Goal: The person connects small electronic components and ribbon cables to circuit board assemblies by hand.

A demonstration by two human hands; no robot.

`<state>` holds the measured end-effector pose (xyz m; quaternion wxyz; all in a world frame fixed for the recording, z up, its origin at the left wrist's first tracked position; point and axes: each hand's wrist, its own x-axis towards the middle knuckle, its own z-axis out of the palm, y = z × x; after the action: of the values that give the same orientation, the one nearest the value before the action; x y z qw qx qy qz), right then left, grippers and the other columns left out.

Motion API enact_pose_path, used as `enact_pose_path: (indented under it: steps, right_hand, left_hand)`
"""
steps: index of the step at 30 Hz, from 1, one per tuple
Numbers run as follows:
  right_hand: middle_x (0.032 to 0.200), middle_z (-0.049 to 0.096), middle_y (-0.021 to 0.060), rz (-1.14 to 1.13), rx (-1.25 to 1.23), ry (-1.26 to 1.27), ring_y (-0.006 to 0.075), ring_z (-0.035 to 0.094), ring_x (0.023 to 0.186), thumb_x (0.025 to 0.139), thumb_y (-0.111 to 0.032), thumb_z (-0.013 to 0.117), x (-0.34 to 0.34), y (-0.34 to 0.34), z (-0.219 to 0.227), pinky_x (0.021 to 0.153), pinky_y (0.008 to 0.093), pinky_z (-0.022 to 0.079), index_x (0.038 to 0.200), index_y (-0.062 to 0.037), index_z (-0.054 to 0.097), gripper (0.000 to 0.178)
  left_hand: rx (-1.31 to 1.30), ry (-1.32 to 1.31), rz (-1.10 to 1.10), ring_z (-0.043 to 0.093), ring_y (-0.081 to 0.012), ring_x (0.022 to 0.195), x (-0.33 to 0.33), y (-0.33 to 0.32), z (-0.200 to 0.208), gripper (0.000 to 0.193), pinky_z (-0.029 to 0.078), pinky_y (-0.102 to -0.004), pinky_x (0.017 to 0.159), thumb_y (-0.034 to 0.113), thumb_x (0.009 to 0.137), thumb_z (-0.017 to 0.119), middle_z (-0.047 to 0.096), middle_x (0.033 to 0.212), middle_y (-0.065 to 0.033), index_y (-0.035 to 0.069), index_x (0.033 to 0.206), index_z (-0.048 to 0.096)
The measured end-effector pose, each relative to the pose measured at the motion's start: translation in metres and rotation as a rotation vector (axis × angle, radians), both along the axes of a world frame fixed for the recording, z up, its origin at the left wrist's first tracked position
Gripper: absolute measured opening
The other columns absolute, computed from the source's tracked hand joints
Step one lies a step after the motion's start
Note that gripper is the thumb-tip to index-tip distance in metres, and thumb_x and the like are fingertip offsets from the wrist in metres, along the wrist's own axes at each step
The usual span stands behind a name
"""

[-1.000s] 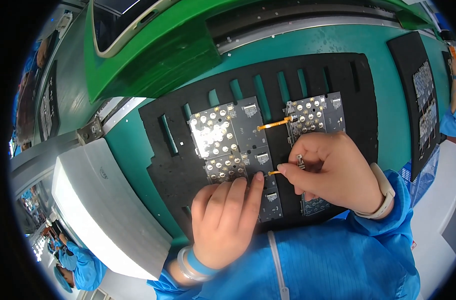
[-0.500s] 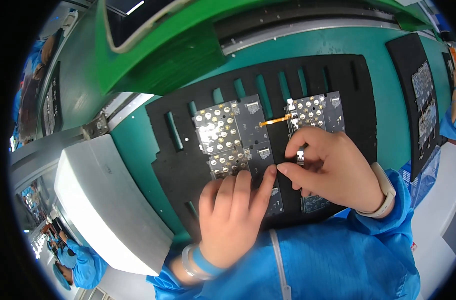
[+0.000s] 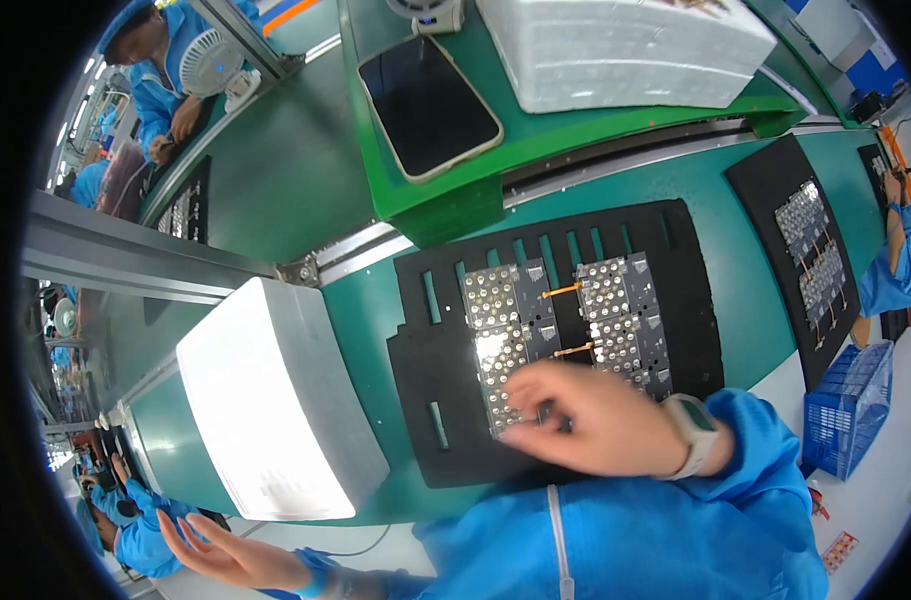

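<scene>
A black foam mat (image 3: 431, 385) with slots lies on the green bench, carrying two columns of dark circuit boards dotted with round metal domes: a left column (image 3: 492, 297) and a right column (image 3: 606, 288). Between the columns run an orange flex ribbon (image 3: 563, 290) and a second ribbon (image 3: 574, 350) below it. Over the lower boards is my right hand (image 3: 596, 415), slightly blurred, its fingers curved and thumb apart from the forefinger; I see nothing held. My left hand (image 3: 238, 556) is off to the lower left beyond a white box (image 3: 266, 400), fingers spread, holding nothing.
A phone (image 3: 431, 105) and a white foam box (image 3: 626, 65) rest on the raised green shelf (image 3: 441, 212). At right lie another black mat (image 3: 771, 185) with boards and a blue basket (image 3: 846, 430). Co-workers sit at far left and right.
My left hand has left the boards for the lower left and spread its fingers. The right hand has parted its fingertips and moved over the lower boards. The view has shifted, showing the phone.
</scene>
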<state>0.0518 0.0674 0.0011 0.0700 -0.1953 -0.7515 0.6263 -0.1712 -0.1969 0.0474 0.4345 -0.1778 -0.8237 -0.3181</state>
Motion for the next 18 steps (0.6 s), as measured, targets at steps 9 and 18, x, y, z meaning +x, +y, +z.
enact_pose_path:
  steps: [9, 18]
  right_hand:
    - [0.148, 0.016, 0.0304, 0.307, -0.341, 0.093, 0.0362, 0.017, 0.14, 0.091, -0.052, 0.052, -0.091, -0.088, -0.032, 0.114, 0.0381, 0.02, 0.142, 0.0109, 0.012, 0.091]
    - [0.151, 0.011, 0.0244, 0.139, -0.222, 0.277, 0.0376, 0.009, 0.142, 0.085, -0.04, 0.065, -0.082, -0.109, -0.023, 0.113, 0.0417, 0.018, 0.146, 0.0014, 0.012, 0.09]
  left_hand:
    - [1.148, -1.142, -0.469, 0.04, -0.0297, 0.129, -0.071, -0.108, -0.084, 0.074, 0.028, -0.0414, 0.108, 0.059, 0.094, 0.035, 0.04, 0.142, -0.0152, 0.003, 0.143, 0.032]
    - [0.901, -1.181, -0.81, 0.035, -0.0313, 0.133, -0.052, -0.111, -0.09, 0.082, 0.029, -0.0447, 0.108, 0.053, 0.085, 0.057, 0.031, 0.147, -0.0161, 0.001, 0.142, 0.028]
